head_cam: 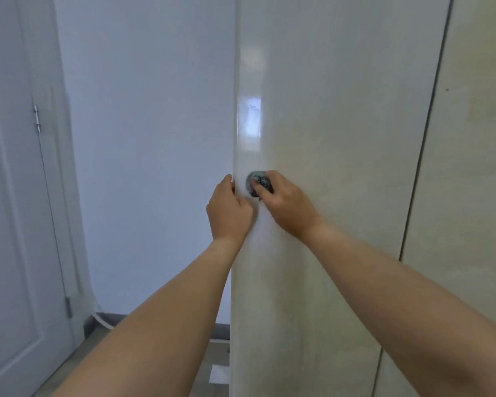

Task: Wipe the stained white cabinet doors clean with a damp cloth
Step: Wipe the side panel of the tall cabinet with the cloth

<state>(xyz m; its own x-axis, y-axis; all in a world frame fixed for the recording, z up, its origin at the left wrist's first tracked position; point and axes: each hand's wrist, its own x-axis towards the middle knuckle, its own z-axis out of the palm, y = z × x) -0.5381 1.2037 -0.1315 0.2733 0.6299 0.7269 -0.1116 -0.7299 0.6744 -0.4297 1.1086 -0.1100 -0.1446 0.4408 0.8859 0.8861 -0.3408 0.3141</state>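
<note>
**Cloth on cabinet door, near its left edge**

Far left: room door (15, 224) with two hinges (36, 117) on its right side, closed. Next to it a plain wall (149, 138), grey skirting (121, 319) at the bottom, with a strip of floor (98, 348) below.

Centre: left hand (228, 210) sits on the left edge of the cabinet door (341, 138), about mid-height. Fingers are curled round that edge, gripping it; fingertips are hidden behind the edge.

Just right of it: right hand (284, 202) presses a bunched cloth (257, 183) flat against the door face, fingers curled over it. Cloth is dark with a blue-green patch, mostly covered by the hand, only its top-left part shows. Hands are close together, not touching as far as I can see.

Door face is glossy, bright reflection (251, 116) above the cloth near the left edge. Faint streaks lower down; can't tell whether stain or glare.

Right: dark vertical gap (430, 138), then a second door (476, 196) with a small dark speck (446, 89) near the gap at upper height.
</note>
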